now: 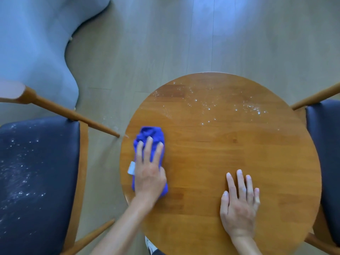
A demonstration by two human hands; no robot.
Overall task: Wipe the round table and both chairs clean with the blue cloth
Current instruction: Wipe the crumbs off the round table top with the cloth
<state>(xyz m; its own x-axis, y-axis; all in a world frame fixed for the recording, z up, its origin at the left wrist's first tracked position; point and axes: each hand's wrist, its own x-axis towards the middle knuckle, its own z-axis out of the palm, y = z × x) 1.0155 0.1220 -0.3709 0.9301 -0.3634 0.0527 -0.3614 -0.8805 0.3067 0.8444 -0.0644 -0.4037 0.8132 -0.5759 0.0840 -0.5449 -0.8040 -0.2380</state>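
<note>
my left hand [149, 173] presses the blue cloth [149, 142] flat at the round table [230, 150] left edge, right hand [239, 207] flat, far-side white specks [211, 105] and left chair [36, 172] seat unwiped.

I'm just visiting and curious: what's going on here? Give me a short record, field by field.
surface: round wooden table
tool: blue cloth, near the table's left edge
left hand: presses flat on the cloth
right hand: rests flat on bare wood, holding nothing
mess on table: white specks across the far part
left chair seat: dark, dusted with white specks
right chair: only partly in view
</note>
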